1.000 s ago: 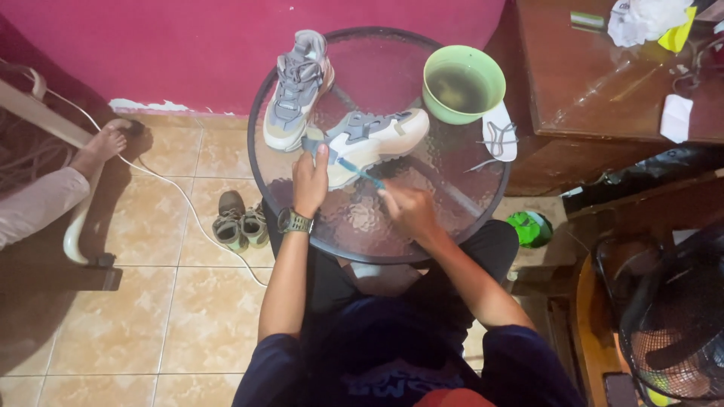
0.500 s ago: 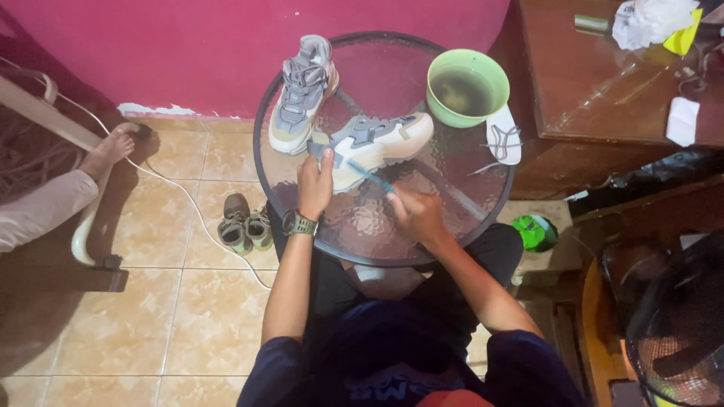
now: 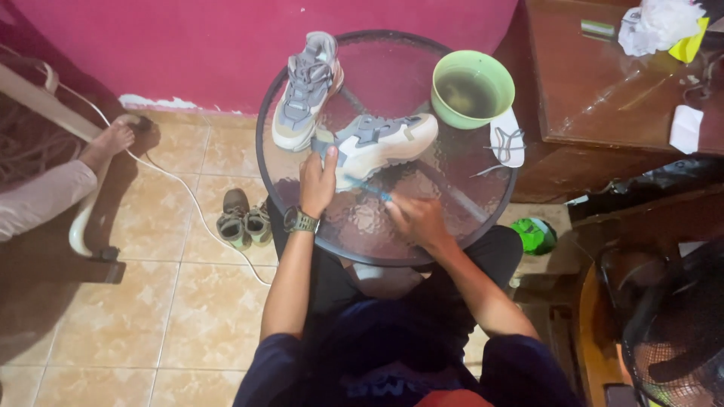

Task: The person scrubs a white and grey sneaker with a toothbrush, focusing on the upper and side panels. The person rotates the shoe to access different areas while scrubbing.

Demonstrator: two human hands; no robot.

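Note:
On a round glass table (image 3: 452, 218) lies a grey and cream sneaker (image 3: 381, 143) on its side. My left hand (image 3: 318, 181), with a watch on the wrist, grips its heel end. My right hand (image 3: 416, 220) holds a blue toothbrush (image 3: 369, 188) whose head touches the sneaker's sole edge. A second matching sneaker (image 3: 305, 90) rests at the table's far left. A green bowl (image 3: 473, 88) with murky water stands at the far right.
A white lace or cloth piece (image 3: 507, 142) lies by the bowl. A small pair of shoes (image 3: 243, 221) sits on the tiled floor under the table's left. Another person's foot (image 3: 113, 139) rests at left by a white cable. A wooden cabinet (image 3: 626, 83) stands right, a fan (image 3: 675, 332) lower right.
The view has shifted slightly. My right hand with the brush has drawn a little back along the sneaker's sole; my left hand still holds the shoe.

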